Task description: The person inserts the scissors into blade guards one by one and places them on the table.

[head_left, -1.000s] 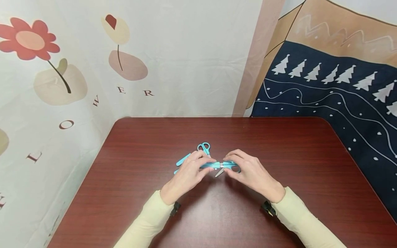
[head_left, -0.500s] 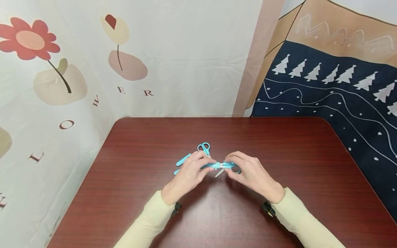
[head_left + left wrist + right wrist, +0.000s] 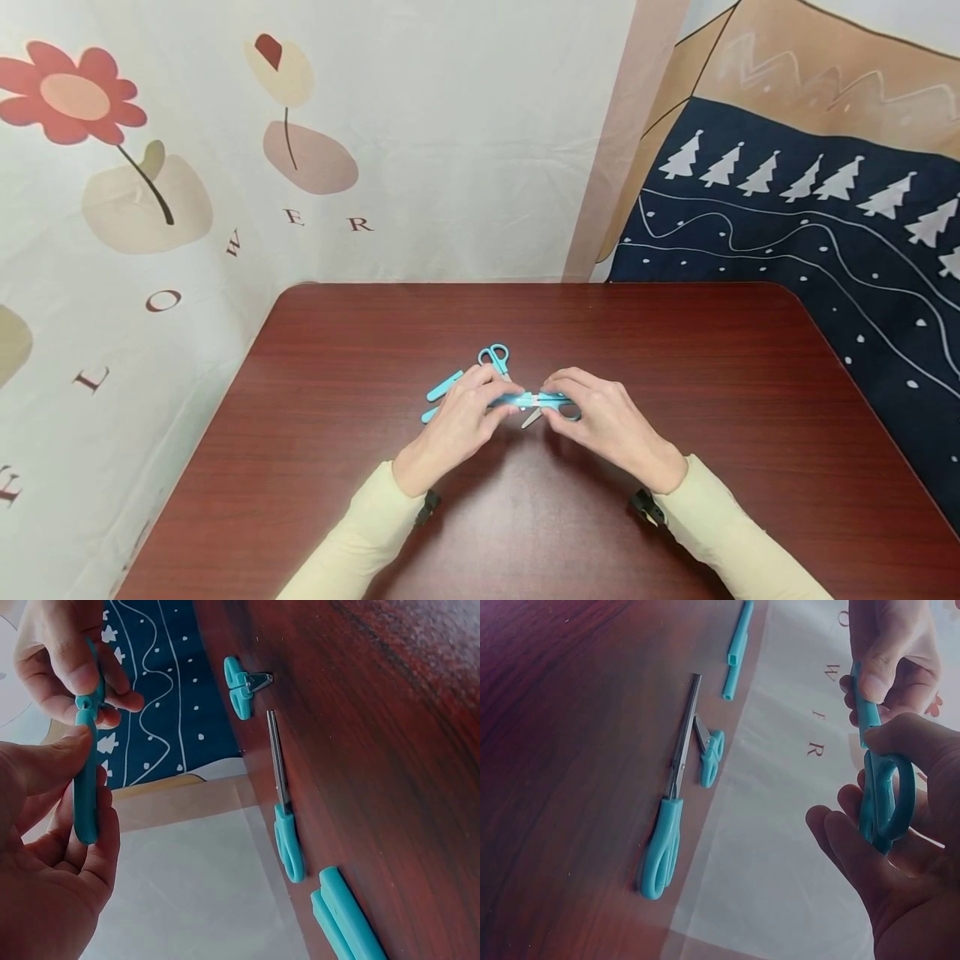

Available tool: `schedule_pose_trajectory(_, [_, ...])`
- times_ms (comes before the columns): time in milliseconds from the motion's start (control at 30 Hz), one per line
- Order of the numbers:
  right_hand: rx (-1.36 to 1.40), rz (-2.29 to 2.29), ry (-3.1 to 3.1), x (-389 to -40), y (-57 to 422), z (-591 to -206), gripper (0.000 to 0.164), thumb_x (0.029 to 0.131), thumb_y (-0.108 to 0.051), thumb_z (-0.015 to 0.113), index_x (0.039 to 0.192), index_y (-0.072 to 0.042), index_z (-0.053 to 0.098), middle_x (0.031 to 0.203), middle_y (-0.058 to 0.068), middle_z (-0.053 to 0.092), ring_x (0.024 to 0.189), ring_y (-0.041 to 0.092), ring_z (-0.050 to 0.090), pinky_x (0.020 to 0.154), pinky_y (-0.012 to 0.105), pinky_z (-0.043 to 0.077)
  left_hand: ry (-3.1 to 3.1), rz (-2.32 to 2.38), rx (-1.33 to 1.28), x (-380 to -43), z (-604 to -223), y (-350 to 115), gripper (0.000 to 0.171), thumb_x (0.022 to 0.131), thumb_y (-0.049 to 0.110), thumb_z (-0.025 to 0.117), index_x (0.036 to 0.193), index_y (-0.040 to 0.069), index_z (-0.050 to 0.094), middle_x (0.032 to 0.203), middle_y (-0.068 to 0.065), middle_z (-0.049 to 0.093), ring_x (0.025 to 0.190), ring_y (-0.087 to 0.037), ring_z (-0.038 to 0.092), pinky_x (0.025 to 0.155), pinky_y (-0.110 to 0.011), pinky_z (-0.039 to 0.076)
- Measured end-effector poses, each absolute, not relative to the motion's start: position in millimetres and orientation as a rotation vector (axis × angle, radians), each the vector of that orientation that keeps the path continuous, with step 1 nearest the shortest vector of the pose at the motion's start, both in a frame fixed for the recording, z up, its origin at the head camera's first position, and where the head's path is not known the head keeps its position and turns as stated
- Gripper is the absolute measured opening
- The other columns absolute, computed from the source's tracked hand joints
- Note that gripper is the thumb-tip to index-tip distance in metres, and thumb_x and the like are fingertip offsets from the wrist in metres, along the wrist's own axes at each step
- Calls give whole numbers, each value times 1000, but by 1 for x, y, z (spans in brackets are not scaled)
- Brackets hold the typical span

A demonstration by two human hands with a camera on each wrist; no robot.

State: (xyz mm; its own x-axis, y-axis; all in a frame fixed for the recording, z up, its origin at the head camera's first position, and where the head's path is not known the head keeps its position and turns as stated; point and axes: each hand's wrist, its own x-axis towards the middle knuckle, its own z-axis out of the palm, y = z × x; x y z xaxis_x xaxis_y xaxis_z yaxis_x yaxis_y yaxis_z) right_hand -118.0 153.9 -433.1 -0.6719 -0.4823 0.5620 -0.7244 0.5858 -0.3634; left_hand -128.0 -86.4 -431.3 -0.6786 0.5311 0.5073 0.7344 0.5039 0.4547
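My left hand (image 3: 459,421) grips a light-blue plastic blade cover (image 3: 86,799) between thumb and fingers. At the other end, my right hand (image 3: 609,421) pinches the blue handle (image 3: 900,799) of a pair of scissors. The blades go into the cover, and a short pale strip of metal shows between cover and handle in the head view. Both hands hold the piece level above the table, fingertips close together. Below them lie two uncovered pairs of blue-handled scissors: one farther back (image 3: 493,358), the other with its blade (image 3: 532,418) showing under the hands.
Two loose blue covers, one farther back (image 3: 445,386) and one nearer (image 3: 429,415), lie side by side left of the left hand. The dark red wooden table (image 3: 300,500) ends at a white printed cloth (image 3: 450,167) and a navy tree-patterned cloth (image 3: 750,217).
My right hand's knuckles sit slightly lower than a second ago. Both hands keep their hold on the scissors and cover, and the things on the table stay in place.
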Motion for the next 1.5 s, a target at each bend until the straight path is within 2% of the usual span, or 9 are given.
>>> schedule_pose_trajectory(267, [962,815,-2420,-117,152,-431,23,81,-8,85,101,-8,74,102,0,70,77,8,70,68,24,59,-2466,-966,-1045,-128,-431,-85,24,82,2,86,104,9,79,96,0,65,87,-19,59,71,-29,47])
schedule_pose_trajectory(467, [962,826,-2424,-117,152,-432,22,81,-7,84,101,-7,73,102,0,70,76,12,71,68,24,59,-2477,-975,-1041,-127,-431,-85,23,83,2,85,104,10,78,95,0,64,87,-18,58,71,-29,47])
schedule_pose_trajectory(1133, [979,827,-2405,-118,149,-433,21,82,-8,84,100,-8,73,101,0,70,74,13,69,67,24,58,-2491,-979,-1049,-127,-429,-81,21,83,5,86,102,11,79,89,3,59,82,-15,55,67,-26,41])
schedule_pose_trajectory(1500, [972,818,-2477,-117,153,-434,24,83,-10,85,104,-9,72,104,-2,67,80,8,65,70,23,58,-2552,-948,-1074,-127,-427,-80,16,89,11,81,104,12,76,101,2,63,93,-16,60,76,-27,46])
